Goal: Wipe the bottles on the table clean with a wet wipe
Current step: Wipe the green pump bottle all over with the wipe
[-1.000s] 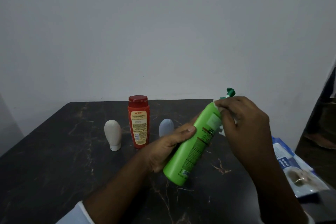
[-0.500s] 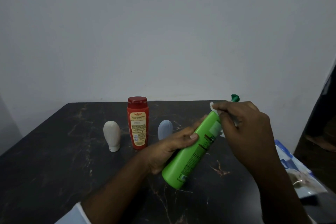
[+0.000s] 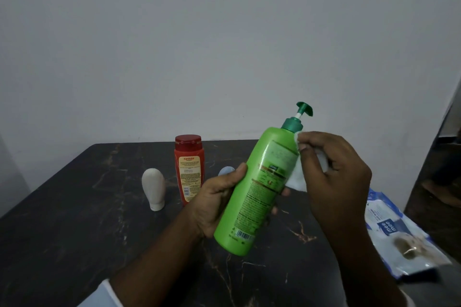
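Now my right hand (image 3: 334, 169) pinches the wet wipe (image 3: 296, 177) against the shoulder of the green pump bottle (image 3: 254, 189), which my left hand (image 3: 214, 202) grips, tilted, above the table (image 3: 74, 232). I judge this bottle mid-wipe; next the wipe should slide down its label side while I turn it.

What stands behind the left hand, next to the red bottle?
The rounded top of a pale blue bottle shows; the left hand covers its lower part.
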Demonstrator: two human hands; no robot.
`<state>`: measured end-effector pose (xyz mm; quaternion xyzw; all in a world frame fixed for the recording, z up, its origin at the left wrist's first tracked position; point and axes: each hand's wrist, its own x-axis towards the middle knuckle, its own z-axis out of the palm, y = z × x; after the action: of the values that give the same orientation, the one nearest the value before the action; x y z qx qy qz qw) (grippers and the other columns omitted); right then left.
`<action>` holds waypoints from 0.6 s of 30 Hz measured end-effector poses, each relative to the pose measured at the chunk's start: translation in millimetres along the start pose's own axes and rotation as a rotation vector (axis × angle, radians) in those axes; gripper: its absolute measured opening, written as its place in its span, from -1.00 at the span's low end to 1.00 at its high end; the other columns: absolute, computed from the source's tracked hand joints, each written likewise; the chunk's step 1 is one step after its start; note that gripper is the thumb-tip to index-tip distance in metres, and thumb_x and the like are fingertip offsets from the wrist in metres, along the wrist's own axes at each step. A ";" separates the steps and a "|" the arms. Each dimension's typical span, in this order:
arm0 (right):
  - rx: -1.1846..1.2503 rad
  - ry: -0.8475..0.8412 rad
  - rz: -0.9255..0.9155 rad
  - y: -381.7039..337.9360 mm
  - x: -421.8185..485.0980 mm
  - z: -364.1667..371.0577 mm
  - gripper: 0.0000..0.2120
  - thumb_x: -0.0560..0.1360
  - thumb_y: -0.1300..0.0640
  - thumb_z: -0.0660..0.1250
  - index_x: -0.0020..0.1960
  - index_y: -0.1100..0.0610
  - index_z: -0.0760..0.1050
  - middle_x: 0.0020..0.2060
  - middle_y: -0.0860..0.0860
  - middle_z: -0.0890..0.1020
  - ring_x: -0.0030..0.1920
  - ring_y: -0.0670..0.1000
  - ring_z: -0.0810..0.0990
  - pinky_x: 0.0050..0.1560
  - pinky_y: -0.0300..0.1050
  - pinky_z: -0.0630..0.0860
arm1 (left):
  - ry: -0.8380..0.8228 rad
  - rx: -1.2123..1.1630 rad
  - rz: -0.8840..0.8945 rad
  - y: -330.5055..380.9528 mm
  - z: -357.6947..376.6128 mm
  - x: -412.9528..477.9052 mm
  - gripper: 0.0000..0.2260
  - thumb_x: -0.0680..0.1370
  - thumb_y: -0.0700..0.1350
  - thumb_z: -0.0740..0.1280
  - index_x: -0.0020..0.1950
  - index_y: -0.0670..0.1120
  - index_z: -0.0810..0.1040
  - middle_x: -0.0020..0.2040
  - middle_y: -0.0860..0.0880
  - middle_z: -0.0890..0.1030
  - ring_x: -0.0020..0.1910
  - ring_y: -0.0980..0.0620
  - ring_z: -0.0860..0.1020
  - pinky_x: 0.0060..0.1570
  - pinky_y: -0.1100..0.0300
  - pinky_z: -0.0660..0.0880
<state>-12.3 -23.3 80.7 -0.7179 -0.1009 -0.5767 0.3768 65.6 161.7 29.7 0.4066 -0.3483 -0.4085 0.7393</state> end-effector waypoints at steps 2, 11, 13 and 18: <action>0.036 0.011 0.150 1.7 0.9 -0.2 -0.83 0.51 0.29 0.35 0.00 0.08 0.64 -0.10 -0.13 0.66 -0.03 -0.17 0.62 0.00 -0.34 0.49 | -0.033 -0.002 0.002 1.3 0.8 -0.1 -0.39 0.68 0.16 0.20 0.57 -0.23 0.29 0.42 -0.34 0.43 0.17 -0.25 0.53 0.15 -0.13 0.45; 0.844 -0.188 0.791 9.6 13.1 -7.7 -0.57 0.55 0.39 0.17 -0.31 0.05 0.66 -0.34 -0.01 0.67 -0.36 -0.08 0.64 -0.43 -0.18 0.57 | -0.109 -0.030 -0.064 -0.2 1.0 -2.3 -0.37 0.66 0.20 0.17 0.58 -0.21 0.29 0.39 -0.35 0.45 0.15 -0.26 0.50 0.11 -0.13 0.45; 0.902 -0.194 0.804 10.8 12.7 -6.8 -0.57 0.55 0.38 0.17 -0.31 0.05 0.65 -0.35 -0.01 0.66 -0.36 -0.08 0.64 -0.45 -0.18 0.56 | -0.103 -0.028 -0.061 0.3 1.4 -2.0 -0.38 0.67 0.20 0.17 0.58 -0.20 0.29 0.39 -0.35 0.46 0.16 -0.25 0.53 0.12 -0.11 0.47; 0.558 -0.134 0.599 15.3 10.3 -7.2 -0.79 0.51 0.40 0.29 -0.13 0.15 0.61 -0.16 0.09 0.67 -0.08 0.08 0.65 -0.05 0.12 0.63 | -0.016 -0.011 0.005 2.4 1.9 -0.3 -0.36 0.67 0.18 0.21 0.60 -0.23 0.27 0.40 -0.37 0.43 0.13 -0.23 0.57 0.11 -0.09 0.51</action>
<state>-5.6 -41.6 84.0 -0.6218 -0.0646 -0.3440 0.7006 64.7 162.1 32.6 0.3986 -0.3529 -0.4117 0.7396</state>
